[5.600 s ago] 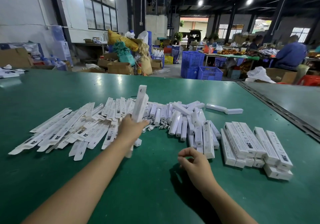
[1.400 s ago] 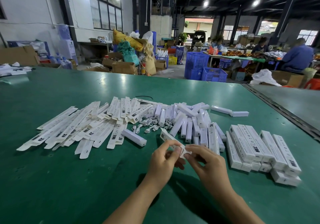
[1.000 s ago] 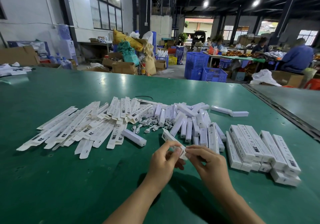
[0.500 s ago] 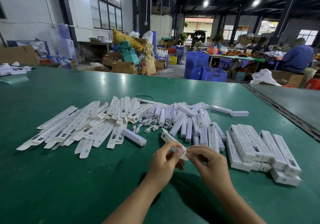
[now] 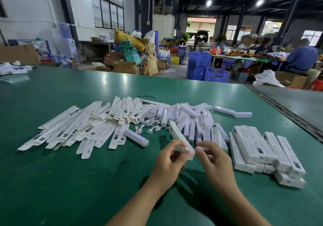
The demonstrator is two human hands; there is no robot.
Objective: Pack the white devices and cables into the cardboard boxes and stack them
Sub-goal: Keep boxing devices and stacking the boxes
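At the near edge of a green table [image 5: 52,182], a worker's left hand [image 5: 167,162] grips the near end of a slim white cardboard box [image 5: 180,136], while the right hand [image 5: 215,159] pinches its end flap with curled fingers. Packed boxes [image 5: 262,147] are stacked just right. Beyond lie cables [image 5: 150,126], white devices [image 5: 192,119] and, to the left, flat cartons [image 5: 78,127].

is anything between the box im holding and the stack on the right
Nothing visible blocks it. Only the right hand lies between the box, held by the left hand, and the stack; the loose devices lie just behind that path.
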